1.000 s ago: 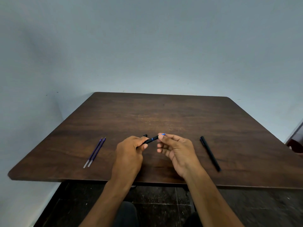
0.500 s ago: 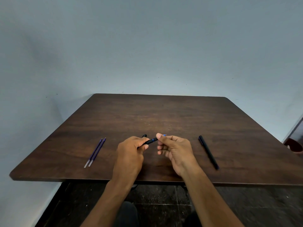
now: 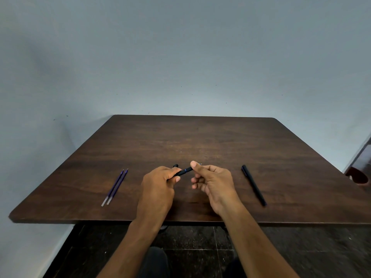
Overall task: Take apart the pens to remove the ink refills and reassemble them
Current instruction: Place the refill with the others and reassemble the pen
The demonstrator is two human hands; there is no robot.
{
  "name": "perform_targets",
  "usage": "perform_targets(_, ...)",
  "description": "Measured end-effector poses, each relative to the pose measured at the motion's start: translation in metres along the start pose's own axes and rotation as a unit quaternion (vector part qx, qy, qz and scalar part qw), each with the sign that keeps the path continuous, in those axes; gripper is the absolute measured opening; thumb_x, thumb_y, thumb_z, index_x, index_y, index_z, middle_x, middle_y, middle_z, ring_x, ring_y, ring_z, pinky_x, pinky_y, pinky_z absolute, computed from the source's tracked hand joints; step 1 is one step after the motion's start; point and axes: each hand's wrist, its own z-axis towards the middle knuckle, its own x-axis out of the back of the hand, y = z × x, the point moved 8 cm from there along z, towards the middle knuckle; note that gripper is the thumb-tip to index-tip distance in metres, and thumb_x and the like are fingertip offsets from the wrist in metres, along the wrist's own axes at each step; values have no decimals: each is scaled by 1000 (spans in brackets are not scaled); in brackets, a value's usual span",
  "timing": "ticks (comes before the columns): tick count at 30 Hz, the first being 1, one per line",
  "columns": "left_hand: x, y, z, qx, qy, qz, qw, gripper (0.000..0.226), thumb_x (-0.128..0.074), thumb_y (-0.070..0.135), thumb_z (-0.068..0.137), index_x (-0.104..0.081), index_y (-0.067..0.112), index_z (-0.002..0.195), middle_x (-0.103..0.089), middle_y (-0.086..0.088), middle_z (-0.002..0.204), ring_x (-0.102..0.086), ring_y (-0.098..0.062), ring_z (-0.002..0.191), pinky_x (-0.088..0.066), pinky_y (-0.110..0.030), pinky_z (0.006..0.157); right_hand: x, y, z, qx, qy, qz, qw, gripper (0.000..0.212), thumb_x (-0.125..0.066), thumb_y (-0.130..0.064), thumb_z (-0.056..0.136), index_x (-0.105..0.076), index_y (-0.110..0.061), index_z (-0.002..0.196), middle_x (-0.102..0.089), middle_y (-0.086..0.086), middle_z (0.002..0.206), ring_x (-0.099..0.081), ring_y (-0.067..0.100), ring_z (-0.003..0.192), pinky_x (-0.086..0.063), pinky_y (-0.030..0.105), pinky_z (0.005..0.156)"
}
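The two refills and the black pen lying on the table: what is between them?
In the head view: both hands, holding another pen.

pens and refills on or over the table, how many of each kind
Black pens: 2, one on the table at the right, one held between the left hand and the right hand
Purple ink refills: 2, side by side at the left
Total: 4
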Motion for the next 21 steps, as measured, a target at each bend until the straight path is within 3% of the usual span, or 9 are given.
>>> perform_targets(3,1,0,0,-2,2,-5,1000,25,-70,9,90,-76,17,113,-72,6,99,-62,-5,88,-40,-9,76,-1,-1,0,5,-10,-1,1000,24,-88,-17,75,-74,-1,84,-68,7,69,-64,19,60,-57,32,55)
perform_targets(6,1,0,0,-3,1,0,1000,25,-70,10,90,-76,18,113,-71,6,95,-62,-8,85,-44,-15,76,-3,2,-1,-6,-35,44,998,23,-81,-3,81,-77,1,103,-72,10,80,-65,22,65,-57,33,58)
perform_targets(11,0,2,1,-5,-7,6,1000,26,-69,9,91,-75,17,115,-71,5,97,-58,-5,85,-35,-3,72,-2,5,0,-14,-35,60,998,15,-77,3,82,-77,8,96,-72,16,80,-65,22,66,-57,31,57)
perform_targets(21,-1,4,0,-11,-11,9,1000,25,-69,10,91,-76,18,114,-72,7,99,-59,-3,86,-35,-1,73,0,3,0,-14,-28,50,998,11,-83,-2,79,-78,4,86,-70,14,73,-66,22,62,-56,32,55)
